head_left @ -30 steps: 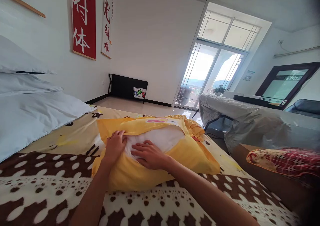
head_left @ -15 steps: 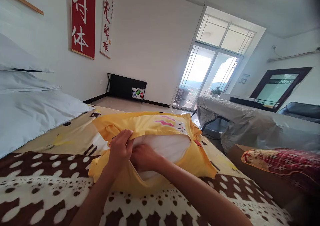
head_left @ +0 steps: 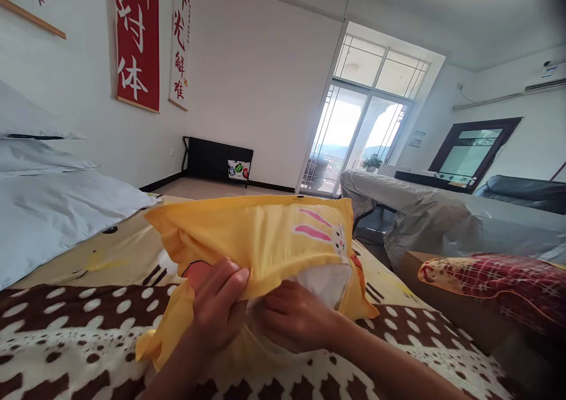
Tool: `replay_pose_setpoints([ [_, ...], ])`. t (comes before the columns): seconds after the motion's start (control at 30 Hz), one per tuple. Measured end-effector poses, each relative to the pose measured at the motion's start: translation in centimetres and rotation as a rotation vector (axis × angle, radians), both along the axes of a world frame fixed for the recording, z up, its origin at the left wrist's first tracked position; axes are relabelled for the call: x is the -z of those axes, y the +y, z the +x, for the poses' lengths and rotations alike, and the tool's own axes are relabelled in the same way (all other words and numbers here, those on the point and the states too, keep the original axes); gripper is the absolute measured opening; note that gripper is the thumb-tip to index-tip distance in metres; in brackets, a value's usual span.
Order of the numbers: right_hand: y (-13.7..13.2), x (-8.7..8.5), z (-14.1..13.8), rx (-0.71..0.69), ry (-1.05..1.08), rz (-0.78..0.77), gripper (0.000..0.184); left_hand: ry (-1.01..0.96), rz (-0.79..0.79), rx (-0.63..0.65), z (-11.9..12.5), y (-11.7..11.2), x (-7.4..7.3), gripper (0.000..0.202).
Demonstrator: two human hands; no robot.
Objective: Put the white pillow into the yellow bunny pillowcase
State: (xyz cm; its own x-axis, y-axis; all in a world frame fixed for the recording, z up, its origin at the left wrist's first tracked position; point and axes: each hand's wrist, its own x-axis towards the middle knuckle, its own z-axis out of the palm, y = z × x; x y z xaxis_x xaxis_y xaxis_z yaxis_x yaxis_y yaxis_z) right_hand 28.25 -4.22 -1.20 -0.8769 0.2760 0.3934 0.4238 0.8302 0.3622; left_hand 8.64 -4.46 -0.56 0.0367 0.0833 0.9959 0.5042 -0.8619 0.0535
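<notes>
A yellow pillowcase [head_left: 212, 229] with a printed rabbit face lies on the bed, its opening towards me. Inside that opening a white pillow [head_left: 329, 281] shows. My left hand [head_left: 221, 305] is closed on the upper edge of the opening, thumb outside, and holds the cloth up. My right hand [head_left: 294, 314] is curled in the opening against the pillow, slightly blurred; its fingertips are hidden under the cloth. The lower side of the case sags beneath both hands.
A brown and cream patterned blanket [head_left: 79, 311] covers the bed. White pillows [head_left: 66, 211] are stacked at the left. At the right stand a cardboard box [head_left: 424, 279] with a red checked cloth [head_left: 499, 282] on it and plastic-covered furniture [head_left: 424, 211].
My left hand has pulled the upper edge of the pillowcase up and towards me, covering more of the pillow. My right hand has shifted right and slightly down. The view has turned a little.
</notes>
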Motion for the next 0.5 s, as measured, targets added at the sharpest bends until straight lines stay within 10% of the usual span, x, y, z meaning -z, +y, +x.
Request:
replay_pose_setpoints([
  [0.13,-1.3,-3.9,8.5,0.260,0.278,0.172,0.014,0.051,0.062,0.055,0.7,-1.2,-0.2,0.017],
  [0.27,-2.2,-4.1,13.5,0.583,0.188,0.051,0.018,0.077,0.035,0.056,1.1,-2.0,-0.7,0.017],
  [0.5,-1.6,1.5,6.5,0.547,0.095,-0.301,0.025,0.104,-0.017,0.000,1.9,-2.3,-0.2,0.019],
])
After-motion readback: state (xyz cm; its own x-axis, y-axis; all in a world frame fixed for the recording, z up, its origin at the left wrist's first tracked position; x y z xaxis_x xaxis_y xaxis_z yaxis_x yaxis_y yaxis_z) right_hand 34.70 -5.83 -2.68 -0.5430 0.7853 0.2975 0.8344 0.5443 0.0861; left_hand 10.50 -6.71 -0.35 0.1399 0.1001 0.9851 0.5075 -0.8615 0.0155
